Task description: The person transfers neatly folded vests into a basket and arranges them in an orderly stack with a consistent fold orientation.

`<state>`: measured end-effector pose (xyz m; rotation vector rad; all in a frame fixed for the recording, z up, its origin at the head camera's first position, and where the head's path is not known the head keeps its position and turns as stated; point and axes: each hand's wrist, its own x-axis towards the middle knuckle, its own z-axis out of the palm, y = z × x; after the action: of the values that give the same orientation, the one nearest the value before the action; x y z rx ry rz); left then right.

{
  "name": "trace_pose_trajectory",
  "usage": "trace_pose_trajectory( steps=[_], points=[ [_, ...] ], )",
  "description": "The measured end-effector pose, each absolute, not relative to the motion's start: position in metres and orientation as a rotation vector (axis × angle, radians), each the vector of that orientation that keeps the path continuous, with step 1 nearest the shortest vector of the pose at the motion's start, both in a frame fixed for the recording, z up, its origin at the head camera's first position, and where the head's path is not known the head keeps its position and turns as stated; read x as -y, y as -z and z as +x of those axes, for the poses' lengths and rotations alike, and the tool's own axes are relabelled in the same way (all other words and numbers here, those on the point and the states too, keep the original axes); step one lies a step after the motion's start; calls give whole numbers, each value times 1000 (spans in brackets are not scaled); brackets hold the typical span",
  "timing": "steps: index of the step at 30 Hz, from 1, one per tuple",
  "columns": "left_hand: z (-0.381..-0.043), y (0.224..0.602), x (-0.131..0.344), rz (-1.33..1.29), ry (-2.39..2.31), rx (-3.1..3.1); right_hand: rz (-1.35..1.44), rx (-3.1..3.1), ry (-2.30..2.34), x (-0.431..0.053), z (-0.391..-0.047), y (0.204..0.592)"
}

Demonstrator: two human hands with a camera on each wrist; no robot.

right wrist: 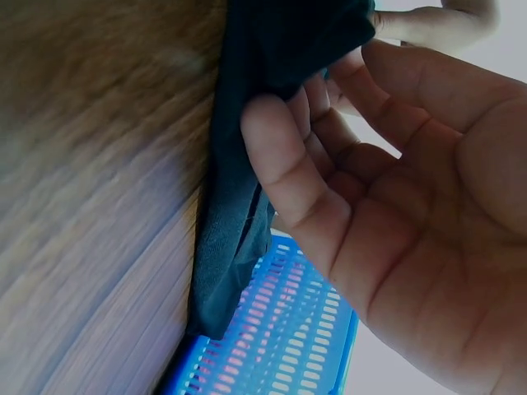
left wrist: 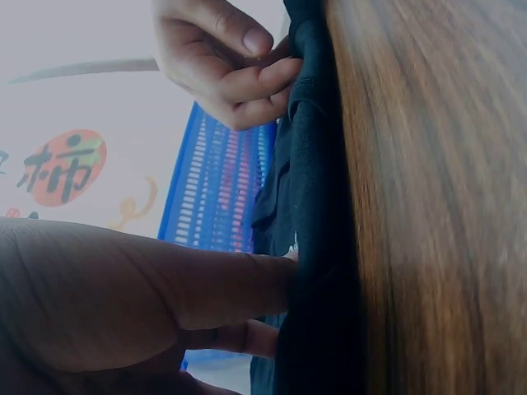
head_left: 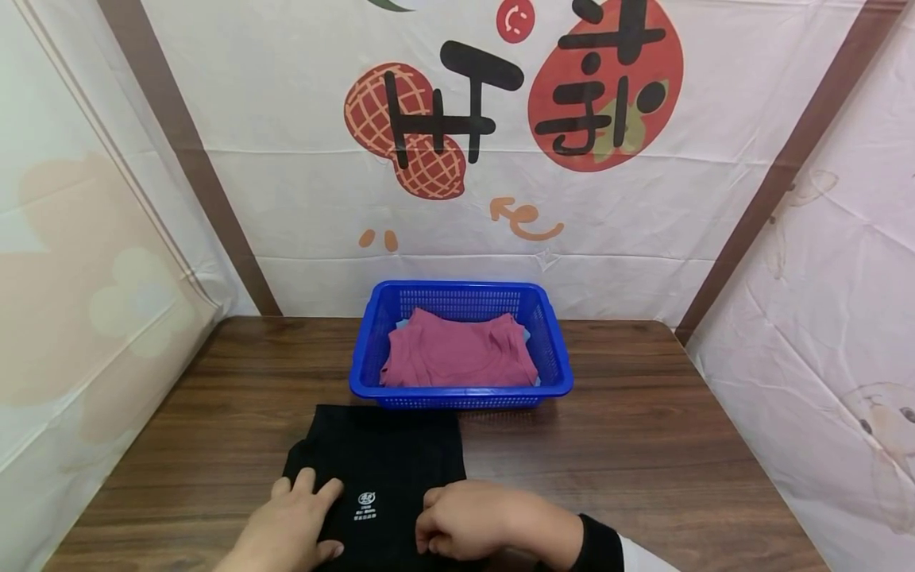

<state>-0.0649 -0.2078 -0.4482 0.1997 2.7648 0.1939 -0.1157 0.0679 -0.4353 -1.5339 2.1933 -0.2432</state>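
A black shirt (head_left: 389, 453) with a small white print lies on the table in front of me, partly folded. My left hand (head_left: 289, 520) rests on its left side in the head view, fingers spread over the cloth. The left wrist view shows the thumb (left wrist: 239, 284) pressing near the white print. At the shirt's right side, my right hand (head_left: 468, 520) has curled fingers and pinches the black cloth. In the right wrist view, a raised fold of the shirt (right wrist: 288, 49) meets the fingertips of the right hand (right wrist: 387, 181). The shirt's near edge runs out of the head view.
Just beyond the shirt stands a blue plastic basket (head_left: 554, 349) holding a folded pink top (head_left: 461, 349), with light blue cloth peeking out beneath. The wooden table (head_left: 629, 445) is bounded by printed fabric walls (head_left: 286, 199) at the back and both sides.
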Motion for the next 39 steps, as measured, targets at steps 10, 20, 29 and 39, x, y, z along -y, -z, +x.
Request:
trace_pose_trajectory(
  steps=[10, 20, 29, 39],
  points=[
    [-66, 444, 188, 234, -225, -2768, -1509, -2197, 299, -89, -118, 433],
    [-67, 446, 175, 283, -266, -2764, -1493, -2216, 341, -108, -118, 434],
    [-66, 446, 167, 371, -329, -2776, -1405, -2233, 373, -125, -119, 434],
    [-68, 447, 155, 417, -336, -2753, -1364, -2270, 384, -140, -118, 433]
  ],
)
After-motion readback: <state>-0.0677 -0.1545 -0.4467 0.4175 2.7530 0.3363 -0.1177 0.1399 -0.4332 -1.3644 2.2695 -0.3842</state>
